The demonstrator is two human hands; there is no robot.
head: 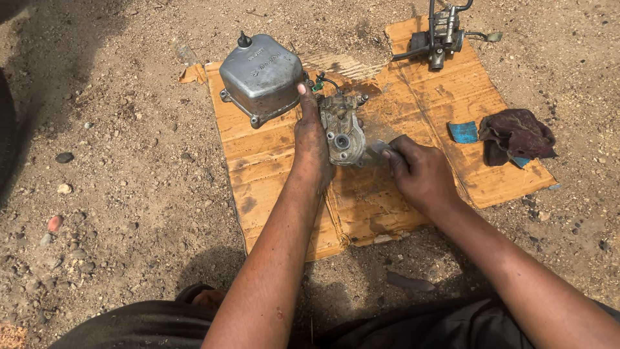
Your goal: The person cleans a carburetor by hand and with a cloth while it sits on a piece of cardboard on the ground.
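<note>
Left hand [311, 139] flat against grimy cast-metal engine part [342, 129], fingers extended, steadying it at centre of oil-stained cardboard [271, 155]. Right hand [420, 171] fingers curled round small grey piece [378, 147], possibly abrasive paper, touching part's edge. Domed metal cover [261, 76] just beside left fingertips. Dark rag [515, 134], carburettor-like assembly [442, 32] well apart. Sandy ground [116, 142].

Both forearms are seen bare to the elbow — no sleeves, gloves, watch or rings are worn. The left hand [312, 139] and the right hand [420, 173] are smeared with dark grease and dust, and grime is streaked along the forearms. Dark trousers — dusty at the knees — are seen along the bottom edge of the frame.
</note>
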